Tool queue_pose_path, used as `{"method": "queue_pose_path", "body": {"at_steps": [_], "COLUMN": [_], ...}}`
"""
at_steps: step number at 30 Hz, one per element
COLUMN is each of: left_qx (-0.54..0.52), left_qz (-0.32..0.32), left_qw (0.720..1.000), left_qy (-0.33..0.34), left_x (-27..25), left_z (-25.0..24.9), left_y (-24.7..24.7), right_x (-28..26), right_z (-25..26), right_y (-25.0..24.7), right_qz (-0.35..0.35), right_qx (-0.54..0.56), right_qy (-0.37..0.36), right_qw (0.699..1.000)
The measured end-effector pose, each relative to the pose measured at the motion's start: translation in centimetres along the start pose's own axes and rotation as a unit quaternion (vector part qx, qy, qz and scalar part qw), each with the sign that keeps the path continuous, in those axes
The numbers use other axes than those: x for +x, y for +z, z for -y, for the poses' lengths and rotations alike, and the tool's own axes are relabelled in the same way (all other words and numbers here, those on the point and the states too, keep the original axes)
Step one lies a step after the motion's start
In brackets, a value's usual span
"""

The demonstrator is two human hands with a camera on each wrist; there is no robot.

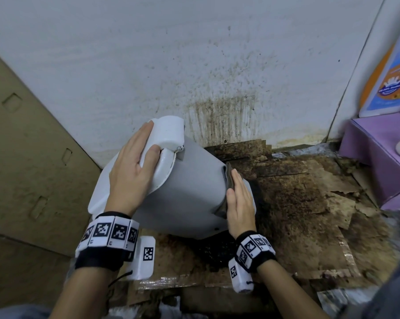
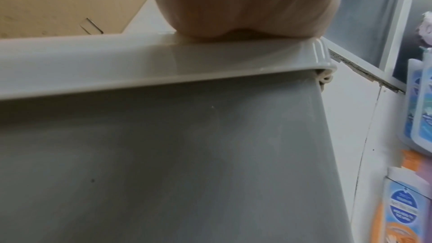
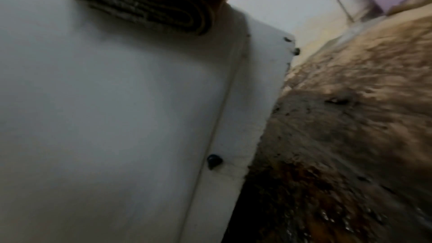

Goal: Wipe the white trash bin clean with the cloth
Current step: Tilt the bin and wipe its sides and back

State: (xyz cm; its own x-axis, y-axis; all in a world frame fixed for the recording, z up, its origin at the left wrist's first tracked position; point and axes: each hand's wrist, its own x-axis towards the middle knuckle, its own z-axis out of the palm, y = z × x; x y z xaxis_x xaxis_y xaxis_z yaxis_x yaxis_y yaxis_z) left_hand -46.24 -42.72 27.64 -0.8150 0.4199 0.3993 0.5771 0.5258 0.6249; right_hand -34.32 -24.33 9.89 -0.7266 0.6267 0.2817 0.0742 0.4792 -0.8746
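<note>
The white trash bin [image 1: 189, 192] is tipped over toward me, its lid [image 1: 166, 132] at the upper left and its base at the right. My left hand [image 1: 134, 162] lies flat on the lid with straight fingers, steadying it. My right hand [image 1: 239, 201] presses a folded dark brown cloth [image 1: 228, 180] against the bin's lower side near the base, fingers straight. In the right wrist view the cloth [image 3: 149, 6] sits under my palm on the bin wall [image 3: 105, 117], which carries a dark spot. The left wrist view shows the lid edge [image 2: 163, 66] under my palm.
The floor [image 1: 297, 203] under the bin is covered by stained, torn brown cardboard. The white wall [image 1: 194, 65] behind has dark splatter. A large cardboard sheet [image 1: 28, 157] leans at the left. A purple box [image 1: 378, 153] and a detergent pouch [image 1: 392, 84] stand at the right.
</note>
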Motion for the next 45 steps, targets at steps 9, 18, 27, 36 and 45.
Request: {"method": "queue_pose_path", "body": {"at_steps": [9, 18, 27, 36, 45], "left_qx": [0.011, 0.015, 0.018, 0.024, 0.046], "left_qz": [-0.008, -0.006, -0.003, 0.009, 0.028], "left_qw": [1.000, 1.000, 1.000, 0.999, 0.997], "left_qy": [0.000, 0.022, 0.021, 0.026, 0.054], "left_x": [-0.1, -0.2, -0.2, -0.3, -0.5], "left_z": [-0.5, -0.9, -1.2, -1.9, -3.7], "left_y": [0.3, 0.8, 0.9, 1.1, 2.7], "right_x": [0.5, 1.5, 2.8, 4.6, 7.3], "right_z": [1.6, 7.8, 11.8, 12.8, 17.4], "right_y": [0.7, 0.4, -0.7, -2.4, -5.3], "right_qz": [-0.016, -0.036, -0.004, -0.051, -0.059], "right_qx": [0.009, 0.111, 0.160, 0.178, 0.261], "right_qy": [0.086, 0.111, 0.095, 0.085, 0.019], "right_qw": [0.996, 0.987, 0.983, 0.979, 0.963]}}
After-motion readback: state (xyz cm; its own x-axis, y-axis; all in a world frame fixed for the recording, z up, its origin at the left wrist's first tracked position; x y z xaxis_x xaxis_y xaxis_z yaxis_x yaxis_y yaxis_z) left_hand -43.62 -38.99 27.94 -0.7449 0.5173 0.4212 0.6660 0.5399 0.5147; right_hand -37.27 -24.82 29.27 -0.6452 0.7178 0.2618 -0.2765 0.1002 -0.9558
